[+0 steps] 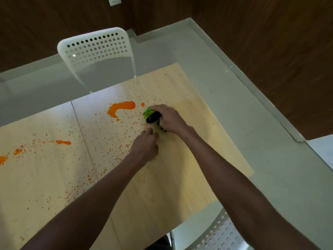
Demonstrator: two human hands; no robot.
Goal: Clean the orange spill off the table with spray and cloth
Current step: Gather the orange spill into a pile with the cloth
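Orange spill lies on the pale wooden table (189, 159): a big curved blot (120, 108) at the middle back, smaller blots (63, 142) to the left, and fine specks across the boards. My right hand (170, 119) grips what looks like the spray bottle (152, 116), with a black head and a green front part, just right of the big blot. Close in front of it, my left hand (146, 145) is over the table with its fingers curled under. Anything beneath it is hidden. No cloth is plainly visible.
A white perforated chair (95, 49) stands behind the table's far edge. Another such chair (221, 233) is at the near right corner. Grey floor runs along the table's right side up to a dark wooden wall (270, 42).
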